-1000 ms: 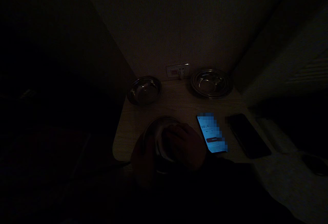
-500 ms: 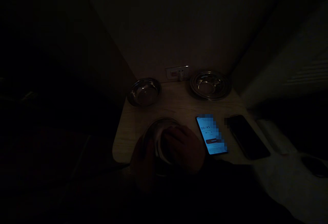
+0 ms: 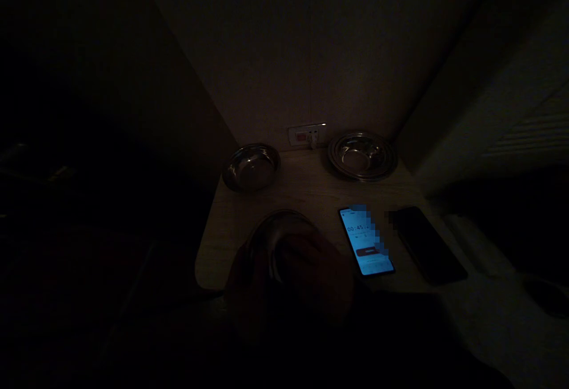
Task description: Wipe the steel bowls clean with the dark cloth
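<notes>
The scene is very dark. A steel bowl sits at the near edge of a small wooden table. My left hand wraps round the bowl's left rim. My right hand lies curled inside the bowl, over a pale thing that I cannot make out. A lit phone with a timer on its screen lies just right of my right hand.
A second steel bowl stands at the back left and a steel plate at the back right. A wall socket sits between them. A dark phone lies right of the lit one. Walls close in behind and on both sides.
The view has tilted up a little, so everything sits lower in frame. The pale thing under my right hand shows less now. Both hands stay at the bowl.
</notes>
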Motion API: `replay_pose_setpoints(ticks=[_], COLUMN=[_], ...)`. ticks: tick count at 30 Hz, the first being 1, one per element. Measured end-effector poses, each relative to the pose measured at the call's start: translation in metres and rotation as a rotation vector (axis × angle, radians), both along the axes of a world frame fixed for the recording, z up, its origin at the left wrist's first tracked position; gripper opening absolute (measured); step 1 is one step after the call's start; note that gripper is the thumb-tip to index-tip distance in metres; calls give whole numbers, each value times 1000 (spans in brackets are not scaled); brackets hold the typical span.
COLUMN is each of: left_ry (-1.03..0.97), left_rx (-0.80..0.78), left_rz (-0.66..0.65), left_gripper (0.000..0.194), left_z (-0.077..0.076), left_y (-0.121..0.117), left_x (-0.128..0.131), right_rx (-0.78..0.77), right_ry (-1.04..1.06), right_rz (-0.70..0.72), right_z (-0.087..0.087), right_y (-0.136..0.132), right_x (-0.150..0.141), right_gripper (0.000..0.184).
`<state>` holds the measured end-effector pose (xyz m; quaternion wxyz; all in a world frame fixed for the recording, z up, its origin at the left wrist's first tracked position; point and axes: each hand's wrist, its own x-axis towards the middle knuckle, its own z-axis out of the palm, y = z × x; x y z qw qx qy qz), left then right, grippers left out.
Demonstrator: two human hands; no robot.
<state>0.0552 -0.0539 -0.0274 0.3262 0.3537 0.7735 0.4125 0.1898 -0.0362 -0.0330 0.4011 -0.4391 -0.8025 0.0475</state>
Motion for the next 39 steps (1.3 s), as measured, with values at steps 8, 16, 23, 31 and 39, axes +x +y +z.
replay_pose_setpoints(ticks=[8, 16, 23, 31, 39], left_ry=[20, -31, -52, -7, -34], left_rx=[-56, -40, 1, 27, 41], left_rz=[35, 73, 34, 23, 53], left_gripper=[43, 49, 42, 38, 42], left_z=[6, -5, -3, -2, 0], left_y=[-1, -7, -5, -5, -4], left_x=[1, 1, 1, 1, 2], right_rx=[12, 6, 3, 1, 8], right_ry=[23, 36, 54, 34, 49], right_rz=[19, 36, 58, 49, 10], right_z=[-1, 0, 0, 1, 0], right_y=[1, 4, 4, 8, 5], right_x=[-6, -3, -5, -2, 2], right_gripper=[19, 21, 20, 22, 20])
